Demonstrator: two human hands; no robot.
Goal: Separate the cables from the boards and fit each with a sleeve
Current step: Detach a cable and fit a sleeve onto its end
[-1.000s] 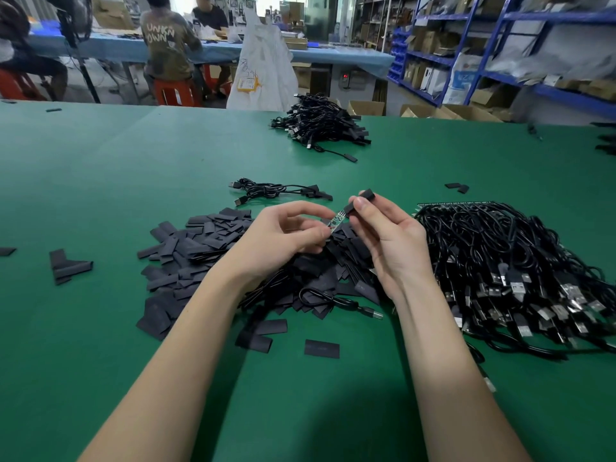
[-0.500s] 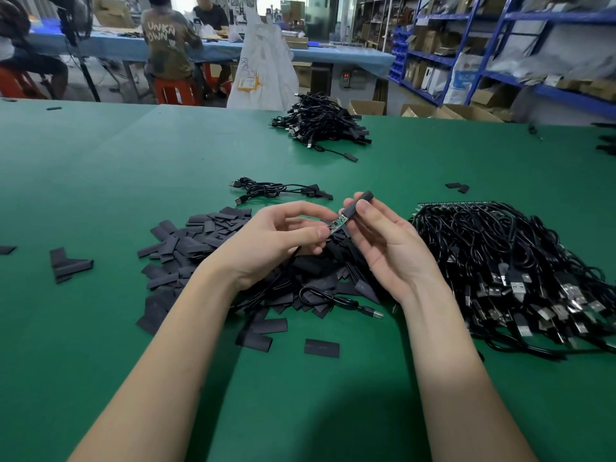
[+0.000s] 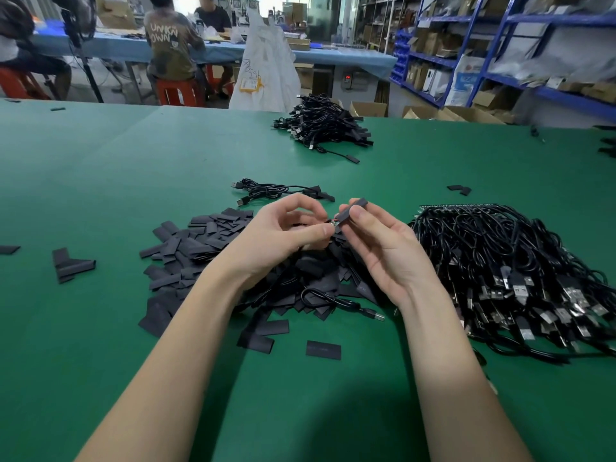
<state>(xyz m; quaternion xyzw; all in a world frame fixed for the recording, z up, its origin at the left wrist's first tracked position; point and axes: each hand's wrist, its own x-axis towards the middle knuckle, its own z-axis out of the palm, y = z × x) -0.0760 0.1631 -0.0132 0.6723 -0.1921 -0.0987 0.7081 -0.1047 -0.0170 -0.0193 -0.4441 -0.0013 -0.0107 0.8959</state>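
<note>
My left hand pinches the board steady so my right hand can slide the pinched sleeve on.

Green table; blue shelving right; red stools behind.

"UNKN OWN" in pale letters on back of brown shirt, upper left of frame. Yellow tag on white bag: unreadable.

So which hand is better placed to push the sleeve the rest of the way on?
Right, probably. The right hand already pinches the sleeve and can slide it along, while the left hand pinches the small board end, steadying it.
</note>
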